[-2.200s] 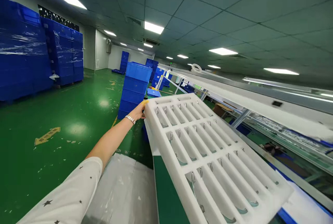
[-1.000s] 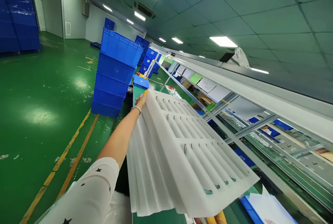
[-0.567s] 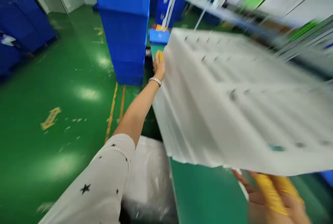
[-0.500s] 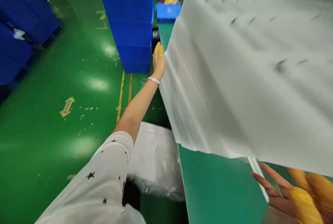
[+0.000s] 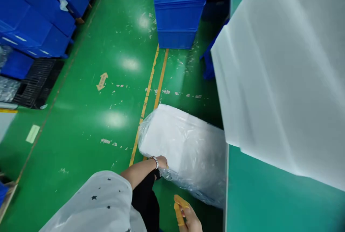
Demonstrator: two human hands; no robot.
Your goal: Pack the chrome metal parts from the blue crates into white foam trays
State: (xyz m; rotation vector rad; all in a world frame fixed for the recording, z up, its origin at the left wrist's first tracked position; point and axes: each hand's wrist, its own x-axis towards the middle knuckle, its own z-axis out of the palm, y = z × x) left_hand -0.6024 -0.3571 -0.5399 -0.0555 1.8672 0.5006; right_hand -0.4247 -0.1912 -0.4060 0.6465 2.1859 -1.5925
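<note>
My left hand [image 5: 162,162] reaches down to the near edge of a clear plastic bag [image 5: 202,156] wrapped around white sheet material. Its fingers are mostly hidden, so its grip on the bag cannot be made out. Yellow covers sit on the fingers of my right hand [image 5: 190,218], which is low in the view, short of the bag. Its fingers are bent and apart, with nothing between them. A large white sheet [image 5: 272,91] lies over the green tabletop [image 5: 269,199] on the right, its left edge reaching past the table's edge.
Stacked blue bins [image 5: 179,16] stand ahead on the green floor [image 5: 81,160]. More blue boxes [image 5: 35,16] line the left side, near a black pallet [image 5: 37,84]. Yellow lines [image 5: 161,77] run along the floor. The table's side edge [image 5: 225,185] is close on my right.
My left hand has left the edge of the white sheet and moved down to the bag. My right hand has swung left, off the table side. The view has tilted down and left.
</note>
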